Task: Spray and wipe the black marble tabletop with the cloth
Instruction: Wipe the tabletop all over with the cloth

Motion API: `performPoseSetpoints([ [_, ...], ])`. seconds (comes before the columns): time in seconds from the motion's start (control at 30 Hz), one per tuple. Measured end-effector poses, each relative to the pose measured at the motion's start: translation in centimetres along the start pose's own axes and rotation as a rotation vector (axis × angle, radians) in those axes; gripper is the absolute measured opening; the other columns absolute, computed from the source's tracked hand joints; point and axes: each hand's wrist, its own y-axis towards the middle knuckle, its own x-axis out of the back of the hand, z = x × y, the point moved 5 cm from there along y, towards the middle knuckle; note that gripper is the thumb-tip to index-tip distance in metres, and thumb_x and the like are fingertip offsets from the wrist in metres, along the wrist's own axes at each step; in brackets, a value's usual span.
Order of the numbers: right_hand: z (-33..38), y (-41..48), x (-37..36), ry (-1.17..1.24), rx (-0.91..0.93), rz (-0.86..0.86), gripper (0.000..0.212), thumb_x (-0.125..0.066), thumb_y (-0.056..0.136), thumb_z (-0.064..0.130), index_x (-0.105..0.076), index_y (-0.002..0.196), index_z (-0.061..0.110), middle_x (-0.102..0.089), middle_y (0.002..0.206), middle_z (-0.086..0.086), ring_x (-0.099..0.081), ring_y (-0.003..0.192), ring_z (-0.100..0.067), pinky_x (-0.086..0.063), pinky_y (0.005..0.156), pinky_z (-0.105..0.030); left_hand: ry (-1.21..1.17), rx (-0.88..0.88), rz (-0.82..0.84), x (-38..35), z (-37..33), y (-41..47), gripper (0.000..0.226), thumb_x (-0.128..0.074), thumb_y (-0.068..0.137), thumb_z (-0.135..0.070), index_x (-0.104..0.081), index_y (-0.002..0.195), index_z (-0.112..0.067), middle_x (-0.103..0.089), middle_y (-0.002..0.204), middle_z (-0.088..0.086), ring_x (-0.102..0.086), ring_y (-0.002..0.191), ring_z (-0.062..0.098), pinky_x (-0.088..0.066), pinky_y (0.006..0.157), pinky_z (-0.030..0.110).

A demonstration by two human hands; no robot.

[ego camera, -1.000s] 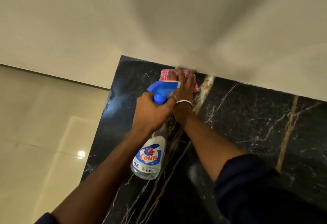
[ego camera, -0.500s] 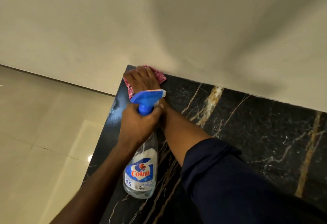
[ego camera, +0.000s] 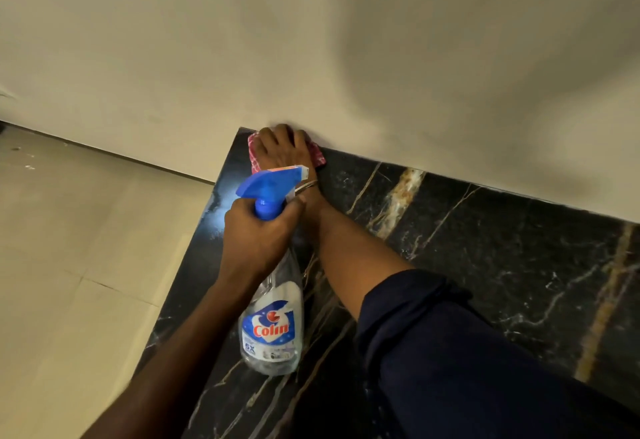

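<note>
The black marble tabletop (ego camera: 485, 265) with gold and white veins runs from the far left corner down to the right. My right hand (ego camera: 282, 147) presses a pink checked cloth (ego camera: 317, 158) flat into that far left corner, against the wall; most of the cloth is hidden under the hand. My left hand (ego camera: 258, 237) grips the neck of a clear spray bottle (ego camera: 272, 327) with a blue trigger head and a blue "Colin" label, held just above the marble near its left edge, nozzle pointing right.
A cream wall (ego camera: 346, 57) borders the tabletop's far edge. Pale floor tiles (ego camera: 86, 248) lie below the left edge of the marble. My dark blue sleeve (ego camera: 450, 352) covers the lower right of the top.
My right hand slid the cloth leftwards along the wall into the far left corner. The bottle in my left hand stayed close beside it.
</note>
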Motion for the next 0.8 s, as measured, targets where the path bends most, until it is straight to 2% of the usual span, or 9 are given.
performPoseSetpoints([
  [0.03,-0.6,-0.4,-0.8,0.047,-0.008,0.009,0.044,-0.034,0.095,0.022,-0.044,0.137,0.013,-0.048,0.134,-0.006,-0.042,0.122,-0.031,-0.037,0.101,-0.045,0.003,-0.009,0.004,-0.7,-0.1,-0.2,0.025,-0.071,0.085,-0.026,-0.055,0.069,-0.018,-0.055,0.050,-0.008,-0.056,0.046,0.002,-0.042,0.046,0.009],
  [0.13,-3.6,-2.2,-1.8,0.088,-0.116,-0.043,0.035,-0.047,0.092,0.029,-0.054,0.125,0.019,-0.055,0.119,-0.004,-0.046,0.108,-0.031,-0.038,0.089,-0.045,0.035,0.017,0.014,-2.5,-0.7,-0.8,0.023,-0.072,0.084,-0.033,-0.056,0.073,-0.019,-0.060,0.062,0.001,-0.058,0.053,0.005,-0.047,0.052,0.016],
  [0.23,-7.1,-6.1,-2.7,0.112,-0.159,-0.185,0.044,-0.055,0.085,0.034,-0.053,0.128,0.021,-0.057,0.122,-0.004,-0.049,0.108,-0.031,-0.037,0.088,-0.046,0.033,0.057,0.038,-4.1,-1.5,-2.3,0.021,-0.072,0.083,-0.033,-0.059,0.076,-0.017,-0.063,0.068,0.006,-0.059,0.058,0.012,-0.050,0.058,0.029],
  [0.37,-12.5,-12.7,-4.3,0.177,-0.247,-0.265,0.049,-0.068,0.081,0.033,-0.058,0.128,0.023,-0.061,0.122,-0.001,-0.051,0.106,-0.030,-0.039,0.091,-0.044,0.053,0.076,0.096,-6.9,-3.4,-5.0,0.026,-0.072,0.082,-0.029,-0.062,0.072,-0.008,-0.063,0.062,0.008,-0.057,0.054,0.012,-0.048,0.056,0.031],
  [0.47,-16.8,-18.4,-5.5,0.195,-0.300,-0.277,0.047,-0.067,0.084,0.024,-0.058,0.130,0.025,-0.060,0.124,-0.001,-0.051,0.107,-0.029,-0.043,0.091,-0.044,0.064,0.066,0.126,-9.9,-5.4,-7.3,0.028,-0.072,0.081,-0.031,-0.064,0.075,-0.004,-0.064,0.066,0.013,-0.056,0.057,0.016,-0.047,0.057,0.032],
  [0.6,-22.8,-26.5,-6.9,0.208,-0.416,-0.239,0.048,-0.065,0.084,0.023,-0.056,0.131,0.027,-0.058,0.126,0.000,-0.051,0.112,-0.030,-0.044,0.093,-0.045,0.067,0.028,0.192,-14.4,-7.5,-11.0,0.029,-0.071,0.083,-0.029,-0.062,0.076,-0.002,-0.063,0.069,0.020,-0.056,0.057,0.019,-0.048,0.060,0.035],
  [0.7,-26.9,-32.1,-7.6,0.206,-0.483,-0.251,0.050,-0.066,0.082,0.023,-0.058,0.131,0.029,-0.058,0.127,0.002,-0.050,0.115,-0.028,-0.044,0.096,-0.042,0.076,0.019,0.229,-17.7,-8.8,-13.5,0.029,-0.071,0.084,-0.028,-0.060,0.072,-0.004,-0.059,0.062,0.013,-0.054,0.055,0.019,-0.047,0.059,0.035],
  [0.8,-30.9,-37.7,-8.4,0.171,-0.591,-0.242,0.050,-0.068,0.081,0.026,-0.058,0.129,0.032,-0.058,0.126,0.003,-0.047,0.115,-0.027,-0.043,0.096,-0.039,0.103,0.008,0.246,-21.1,-10.3,-16.3,0.027,-0.072,0.083,-0.028,-0.058,0.065,-0.012,-0.055,0.056,0.003,-0.051,0.050,0.012,-0.043,0.054,0.028],
])
